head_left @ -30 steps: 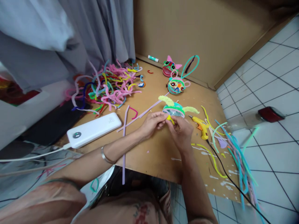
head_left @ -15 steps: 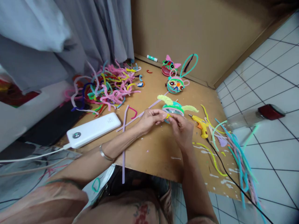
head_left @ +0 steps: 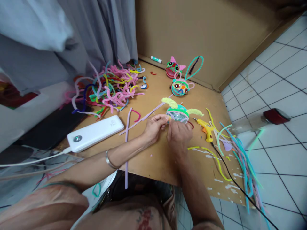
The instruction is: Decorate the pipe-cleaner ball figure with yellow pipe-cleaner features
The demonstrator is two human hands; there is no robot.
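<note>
My left hand (head_left: pixel 155 127) pinches a small yellow pipe cleaner piece (head_left: pixel 169 118) between thumb and fingertips. Right against it, my right hand (head_left: pixel 179 134) is closed with its knuckles up, its fingertips meeting the same piece; most of the piece is hidden by the fingers. Just beyond the hands sits a round clear ball (head_left: pixel 177 115) trimmed with green and lilac pipe cleaner, with two fuzzy pale-yellow ears (head_left: pixel 195 111). A dark red curved pipe cleaner (head_left: pixel 191 125) shows beside my right hand.
A yellow glue gun (head_left: pixel 206 129) lies to the right, its black cord running off the front edge. Pipe cleaners are heaped (head_left: pixel 115 86) at the left and bundled (head_left: pixel 246 166) at the right. A white power bank (head_left: pixel 96 133) and two decorated balls (head_left: pixel 179 88) stand around.
My right hand has turned knuckles-up and shifted slightly left and down, covering more of the yellow piece. More of the ball and the dark red pipe cleaner now show.
</note>
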